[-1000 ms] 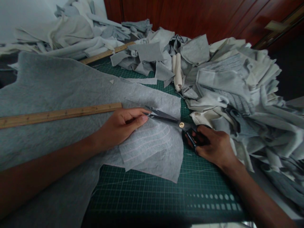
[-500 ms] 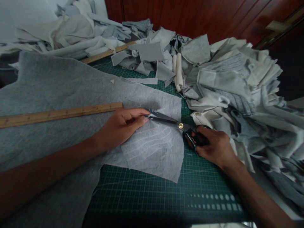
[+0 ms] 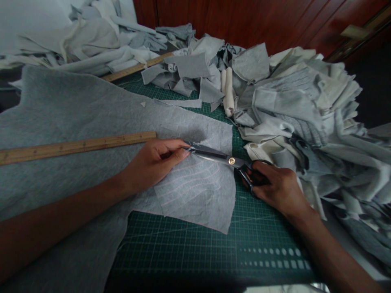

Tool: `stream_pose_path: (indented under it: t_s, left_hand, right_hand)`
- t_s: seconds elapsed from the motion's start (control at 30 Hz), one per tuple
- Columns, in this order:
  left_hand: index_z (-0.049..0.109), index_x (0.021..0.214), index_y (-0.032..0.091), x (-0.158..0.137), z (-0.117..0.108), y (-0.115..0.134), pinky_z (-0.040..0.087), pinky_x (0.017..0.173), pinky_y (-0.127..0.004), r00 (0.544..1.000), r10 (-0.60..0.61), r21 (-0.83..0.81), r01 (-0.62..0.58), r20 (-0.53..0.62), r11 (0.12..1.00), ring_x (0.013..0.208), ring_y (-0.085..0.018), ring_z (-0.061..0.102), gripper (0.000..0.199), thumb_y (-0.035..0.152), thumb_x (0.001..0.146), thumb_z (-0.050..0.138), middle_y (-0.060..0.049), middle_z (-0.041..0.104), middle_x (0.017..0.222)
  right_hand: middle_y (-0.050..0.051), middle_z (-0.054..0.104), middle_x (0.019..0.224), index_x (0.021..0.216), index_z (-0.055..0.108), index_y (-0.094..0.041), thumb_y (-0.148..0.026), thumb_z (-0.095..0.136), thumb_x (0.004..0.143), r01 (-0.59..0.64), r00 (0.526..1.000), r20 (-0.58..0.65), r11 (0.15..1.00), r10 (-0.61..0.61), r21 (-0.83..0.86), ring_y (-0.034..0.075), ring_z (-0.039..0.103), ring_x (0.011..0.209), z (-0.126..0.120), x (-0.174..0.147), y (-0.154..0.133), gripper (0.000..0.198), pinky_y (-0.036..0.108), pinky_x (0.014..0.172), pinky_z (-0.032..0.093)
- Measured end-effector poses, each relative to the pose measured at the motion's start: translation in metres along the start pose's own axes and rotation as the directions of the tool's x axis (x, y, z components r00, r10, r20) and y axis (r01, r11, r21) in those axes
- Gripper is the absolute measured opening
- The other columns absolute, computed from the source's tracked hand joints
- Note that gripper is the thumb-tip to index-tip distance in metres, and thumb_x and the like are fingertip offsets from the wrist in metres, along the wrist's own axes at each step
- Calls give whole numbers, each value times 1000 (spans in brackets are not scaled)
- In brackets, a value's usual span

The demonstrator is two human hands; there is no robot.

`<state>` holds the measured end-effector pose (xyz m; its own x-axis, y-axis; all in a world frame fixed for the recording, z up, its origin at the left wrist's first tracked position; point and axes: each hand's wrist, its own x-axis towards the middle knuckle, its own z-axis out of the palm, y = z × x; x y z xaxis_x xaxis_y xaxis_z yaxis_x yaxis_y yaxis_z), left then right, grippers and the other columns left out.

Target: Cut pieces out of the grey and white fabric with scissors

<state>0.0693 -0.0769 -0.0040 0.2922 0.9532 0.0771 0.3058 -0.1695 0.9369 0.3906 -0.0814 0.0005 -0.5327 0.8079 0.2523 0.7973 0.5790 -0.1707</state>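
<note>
My right hand (image 3: 276,185) grips the black handles of a pair of scissors (image 3: 231,160), whose blades point left and lie nearly together. Between thumb and fingertips, my left hand (image 3: 157,162) pinches a bit of fabric right at the blade tips. Pale thread bits cling to the blades there. Under both lies a large grey fabric piece (image 3: 91,106). A smaller striped grey fabric piece (image 3: 189,185) rests on its right part, just below the blades. What exactly the left fingertips hold is partly hidden.
A wooden ruler (image 3: 79,145) lies across the grey fabric at left; another wooden ruler (image 3: 137,67) is farther back. Beneath is a green cutting mat (image 3: 183,248). Fabric scraps (image 3: 192,67) lie behind, and a heap of folded cloth (image 3: 287,106) fills the right side.
The scissor blades have closed further together at the left fingertips. Both hands otherwise keep nearly the same place, and the view has shifted very slightly.
</note>
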Motion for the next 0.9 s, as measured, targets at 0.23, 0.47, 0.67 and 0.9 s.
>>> stream_pose_path:
  t_s: [0.23, 0.47, 0.67, 0.9]
  left_hand:
    - [69, 85, 12, 0, 0, 0, 29, 49, -19, 1000, 13, 10, -13, 2, 1000, 55, -8, 41, 24, 25, 96, 52, 5, 47, 62]
    - [73, 103, 10, 0, 0, -1, 27, 47, -19, 1000, 0, -5, 0, -14, 1000, 54, -8, 40, 26, 26, 95, 53, 6, 48, 62]
    - [73, 103, 11, 0, 1, -3, 26, 46, -20, 1000, -15, -25, 14, -21, 1000, 53, -8, 40, 25, 27, 94, 55, 5, 50, 63]
    - [72, 95, 13, -1, 0, -2, 28, 47, -19, 1000, 2, -30, -3, -6, 1000, 54, -8, 40, 22, 25, 95, 53, 6, 47, 63]
  right_hand:
    - [-4, 54, 56, 76, 54, -23, -19, 53, 67, -34, 999, 9, 999, 34, 23, 12, 49, 45, -4, 2, -2, 9, 23, 47, 31]
    - [-5, 59, 61, 78, 57, -22, -16, 59, 72, -20, 1000, 8, 995, 19, 93, 10, 51, 47, 10, -1, 0, 8, 21, 48, 35]
    - [-5, 59, 61, 79, 57, -22, -16, 56, 68, 5, 1000, -8, 997, -4, 77, 11, 52, 47, 10, 1, -3, 13, 21, 49, 36]
    - [-5, 54, 56, 74, 54, -22, -18, 52, 67, -13, 1000, -12, 998, 14, 68, 10, 47, 43, 5, 3, -4, 9, 22, 46, 31]
